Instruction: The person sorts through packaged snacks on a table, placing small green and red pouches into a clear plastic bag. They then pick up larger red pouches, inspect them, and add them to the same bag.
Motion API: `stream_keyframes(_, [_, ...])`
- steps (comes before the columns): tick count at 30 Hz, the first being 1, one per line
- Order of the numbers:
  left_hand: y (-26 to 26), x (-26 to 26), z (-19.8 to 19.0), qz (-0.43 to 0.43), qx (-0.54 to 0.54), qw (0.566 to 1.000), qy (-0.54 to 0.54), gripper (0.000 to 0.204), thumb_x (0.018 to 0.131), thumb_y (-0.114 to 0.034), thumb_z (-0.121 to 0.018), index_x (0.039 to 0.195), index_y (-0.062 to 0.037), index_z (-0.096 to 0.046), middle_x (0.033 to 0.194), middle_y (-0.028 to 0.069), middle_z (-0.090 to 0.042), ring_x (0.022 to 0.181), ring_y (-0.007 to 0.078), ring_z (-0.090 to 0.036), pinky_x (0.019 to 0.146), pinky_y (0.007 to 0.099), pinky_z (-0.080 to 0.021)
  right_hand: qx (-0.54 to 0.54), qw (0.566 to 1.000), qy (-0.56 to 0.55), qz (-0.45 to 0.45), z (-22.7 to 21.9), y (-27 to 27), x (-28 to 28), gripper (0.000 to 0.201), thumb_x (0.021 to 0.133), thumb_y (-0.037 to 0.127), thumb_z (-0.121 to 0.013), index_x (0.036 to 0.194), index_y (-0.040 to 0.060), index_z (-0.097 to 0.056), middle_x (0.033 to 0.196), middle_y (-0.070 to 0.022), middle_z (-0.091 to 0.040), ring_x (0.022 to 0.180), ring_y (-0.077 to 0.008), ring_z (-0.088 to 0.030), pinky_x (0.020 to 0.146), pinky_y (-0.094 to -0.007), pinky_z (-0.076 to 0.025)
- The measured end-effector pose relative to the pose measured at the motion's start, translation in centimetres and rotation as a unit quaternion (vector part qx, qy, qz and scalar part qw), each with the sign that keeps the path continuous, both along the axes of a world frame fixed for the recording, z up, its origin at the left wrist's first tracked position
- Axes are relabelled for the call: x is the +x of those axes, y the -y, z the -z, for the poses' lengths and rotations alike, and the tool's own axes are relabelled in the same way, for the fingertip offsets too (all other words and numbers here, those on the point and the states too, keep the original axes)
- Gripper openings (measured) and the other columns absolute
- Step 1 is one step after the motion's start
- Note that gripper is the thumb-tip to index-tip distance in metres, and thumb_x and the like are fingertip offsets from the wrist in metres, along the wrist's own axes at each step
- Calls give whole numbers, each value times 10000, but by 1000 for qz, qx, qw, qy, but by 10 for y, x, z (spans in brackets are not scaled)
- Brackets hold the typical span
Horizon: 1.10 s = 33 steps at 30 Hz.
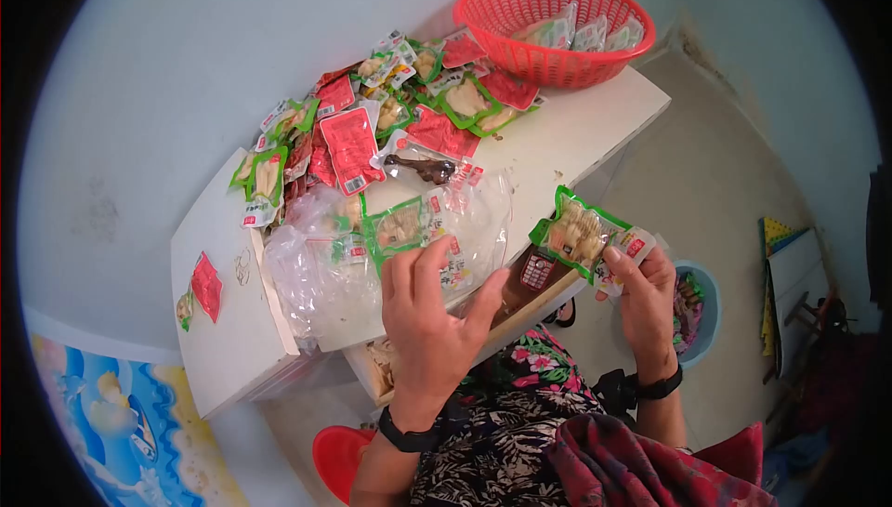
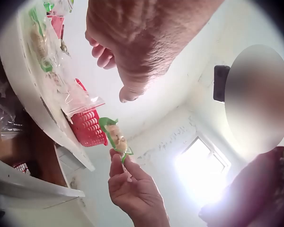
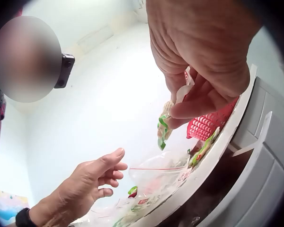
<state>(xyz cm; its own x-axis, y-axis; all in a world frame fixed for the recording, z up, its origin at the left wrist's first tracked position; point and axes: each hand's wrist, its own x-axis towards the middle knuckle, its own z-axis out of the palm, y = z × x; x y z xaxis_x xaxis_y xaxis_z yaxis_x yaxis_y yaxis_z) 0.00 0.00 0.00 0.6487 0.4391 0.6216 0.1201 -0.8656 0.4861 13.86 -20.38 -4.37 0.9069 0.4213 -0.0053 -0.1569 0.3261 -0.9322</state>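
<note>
Between thumb and fingers, my right hand (image 1: 644, 301) pinches one end of a green-edged clear snack packet (image 1: 578, 231) with pale, lumpy food inside. The packet is raised over the open drawer. My left hand (image 1: 429, 316) is held up with its fingers spread and nothing in its grasp. Beyond it, a large clear plastic bag (image 1: 311, 275) lies on the white table. Another green-edged packet (image 1: 398, 226) shows in or under the clear plastic, and a vacuum-packed dark drumstick (image 1: 423, 168) lies just behind. In the left wrist view the pinched packet (image 2: 116, 137) appears edge-on.
A heap of red and green snack packets (image 1: 351, 149) covers the table's back. The red basket (image 1: 557, 65) at the far corner holds several clear packets. A phone (image 1: 537, 270) lies in the open drawer (image 1: 506, 321). On the floor at right stands a blue basin (image 1: 711, 312).
</note>
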Motion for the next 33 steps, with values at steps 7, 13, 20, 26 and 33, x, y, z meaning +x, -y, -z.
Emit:
stream_keyframes(7, [7, 31, 4, -3, 57, 996, -66, 312, 849, -189, -830, 1055, -36, -652, 911, 91, -595, 839, 266, -587, 712, 413, -479, 20, 999, -44, 6, -3, -28, 7, 219, 1023, 136, -670, 1170, -25, -657, 901, -69, -736, 614, -123, -710, 433, -204, -460])
stream_keyframes(13, [6, 27, 19, 39, -77, 996, -31, 85, 911, -38, -727, 969, -17, -669, 849, 92, -619, 716, 236, -595, 639, 369, -488, 39, 994, -94, -46, 0, -41, 5, 200, 1024, 126, -663, 1164, -15, -641, 846, -73, -727, 559, -116, -689, 383, -210, -415])
stream_keyframes(20, [11, 22, 19, 68, 49, 996, 33, 118, 922, -14, -723, 1038, -22, -705, 899, 102, -638, 725, 239, -636, 639, 367, -513, 29, 983, -116, -137, 4, -45, 6, 120, 992, 108, -686, 1046, 8, -645, 793, -55, -704, 475, -75, -580, 379, -211, -354])
stream_keyframes(26, [11, 18, 22, 23, -17, 999, 45, 178, 906, 2, -735, 1080, -22, -712, 945, 114, -643, 796, 299, -668, 676, 399, -541, -117, 972, -1, -201, -19, -54, 21, 149, 992, 109, -678, 1063, -22, -683, 747, 6, -634, 478, -28, -459, 431, -204, -332])
stream_keyframes(33, [23, 19, 21, 88, 26, 994, 64, 218, 901, 16, -731, 1116, -7, -702, 975, 118, -653, 804, 300, -674, 660, 391, -546, -64, 965, -10, -253, -17, -86, 15, 178, 1002, 104, -666, 1133, -16, -678, 771, 14, -642, 481, -17, -433, 429, -202, -315])
